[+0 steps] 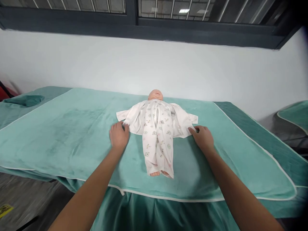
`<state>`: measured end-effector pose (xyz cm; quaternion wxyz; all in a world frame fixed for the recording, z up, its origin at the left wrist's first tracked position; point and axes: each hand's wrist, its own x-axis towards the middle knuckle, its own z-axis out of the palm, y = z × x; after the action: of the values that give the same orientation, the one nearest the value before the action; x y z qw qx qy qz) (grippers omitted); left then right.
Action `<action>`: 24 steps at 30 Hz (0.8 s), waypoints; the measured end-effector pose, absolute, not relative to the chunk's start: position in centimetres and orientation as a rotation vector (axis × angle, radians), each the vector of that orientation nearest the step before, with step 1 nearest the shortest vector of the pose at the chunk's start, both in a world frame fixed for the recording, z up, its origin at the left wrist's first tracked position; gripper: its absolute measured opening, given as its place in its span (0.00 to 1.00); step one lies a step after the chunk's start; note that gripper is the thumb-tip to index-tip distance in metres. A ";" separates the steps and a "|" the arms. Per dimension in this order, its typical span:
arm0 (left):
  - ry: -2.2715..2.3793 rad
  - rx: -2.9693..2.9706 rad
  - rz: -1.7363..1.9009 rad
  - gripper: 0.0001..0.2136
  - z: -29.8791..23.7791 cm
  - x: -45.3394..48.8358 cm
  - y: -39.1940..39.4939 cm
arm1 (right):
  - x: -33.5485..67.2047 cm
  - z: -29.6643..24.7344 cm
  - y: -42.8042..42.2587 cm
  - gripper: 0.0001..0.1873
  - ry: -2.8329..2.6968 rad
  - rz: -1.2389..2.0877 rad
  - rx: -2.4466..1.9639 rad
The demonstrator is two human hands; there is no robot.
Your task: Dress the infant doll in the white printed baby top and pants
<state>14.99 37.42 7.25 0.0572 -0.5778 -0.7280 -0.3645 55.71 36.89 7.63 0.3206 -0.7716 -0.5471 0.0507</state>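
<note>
A baby doll (155, 94) lies on its back on the green bed cover, head toward the wall and feet toward me. It wears white printed baby clothes (157, 128), with the legs covered down to the toes. A white top (134, 118) is spread out to both sides beneath the printed part, its sleeves stretched outward. My left hand (119, 135) pinches the edge of the white cloth on the left. On the right, my right hand (202, 138) pinches the opposite edge between thumb and fingers.
The green padded cover (72, 134) with white piping spreads over the bed. A white wall (154, 64) rises right behind it, below a dark window frame (154, 30). Another green cover (295, 115) shows at the far right. Grey floor (21, 192) lies at the lower left.
</note>
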 end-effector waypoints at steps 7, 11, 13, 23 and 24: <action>-2.228 -1.795 -0.999 0.17 7.5 15.5 37.0 | 53.0 11.9 40.3 0.13 -1.413 0.590 -1.778; -2.206 -1.805 -0.967 0.18 7.4 15.5 37.0 | 48.2 16.5 40.0 0.14 -1.311 0.678 -1.357; -2.243 -1.791 -0.942 0.18 7.5 15.6 36.9 | 45.8 18.6 38.5 0.13 -1.454 0.665 -1.230; -2.281 -1.756 -0.923 0.16 7.5 15.7 36.8 | 46.0 15.9 32.5 0.11 -2.074 0.346 -1.382; -2.280 -1.758 -0.923 0.16 7.4 15.7 36.9 | 46.3 15.1 32.4 0.11 -2.062 0.324 -1.410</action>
<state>15.68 36.86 7.42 0.0590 -0.5803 -0.7529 -0.3049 46.25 32.38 15.15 0.3066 -0.5329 -0.7792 0.1225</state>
